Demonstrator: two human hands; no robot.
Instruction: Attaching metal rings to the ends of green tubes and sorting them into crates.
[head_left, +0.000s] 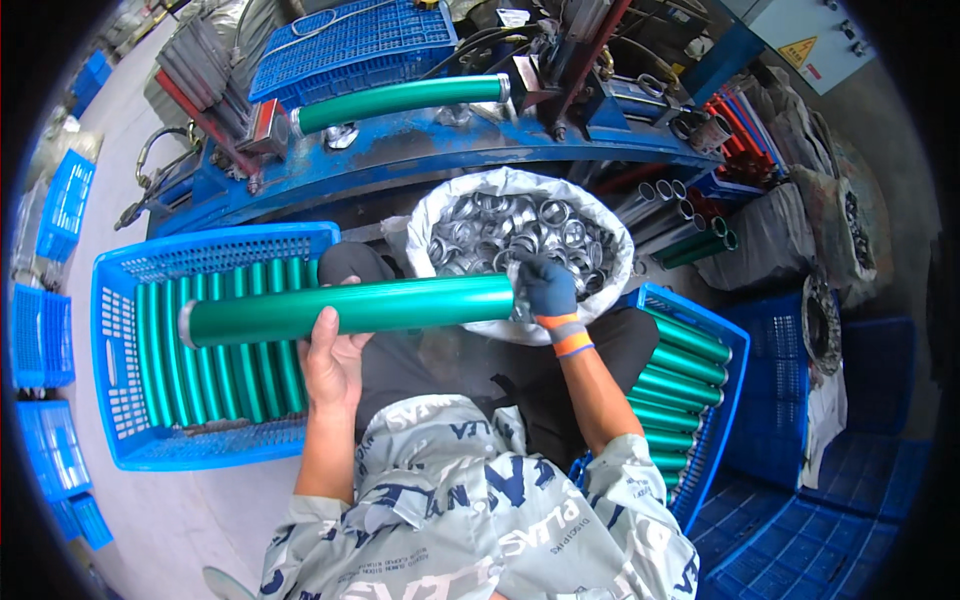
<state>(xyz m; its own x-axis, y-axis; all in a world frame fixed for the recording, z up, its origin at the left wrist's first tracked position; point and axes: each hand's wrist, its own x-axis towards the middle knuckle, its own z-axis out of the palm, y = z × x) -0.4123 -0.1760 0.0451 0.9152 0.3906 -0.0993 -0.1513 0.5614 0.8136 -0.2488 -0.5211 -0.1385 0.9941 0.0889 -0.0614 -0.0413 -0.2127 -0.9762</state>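
Observation:
A long green metal tube (400, 306) lies level across my lap, with a silvery ring (186, 325) on its left end. My bare left hand (335, 362) supports it from below, thumb up against its near side and fingers mostly hidden behind it. At the right end, my right hand (550, 288), in a dark blue glove with an orange cuff, closes on a silvery metal ring (517, 290) against the tube's mouth. The glove partly covers this ring, so how far it sits on the tube is hidden. Just beyond stands a white sack (425, 215) full of loose metal rings (540, 228).
Left of my legs, a blue crate (200, 448) holds several green tubes; another blue crate (722, 440) of tubes stands at right. Ahead, a blue machine bench (420, 160) bears one green tube (405, 100) between its two ends. Bare tubes (665, 215) lie right of the sack.

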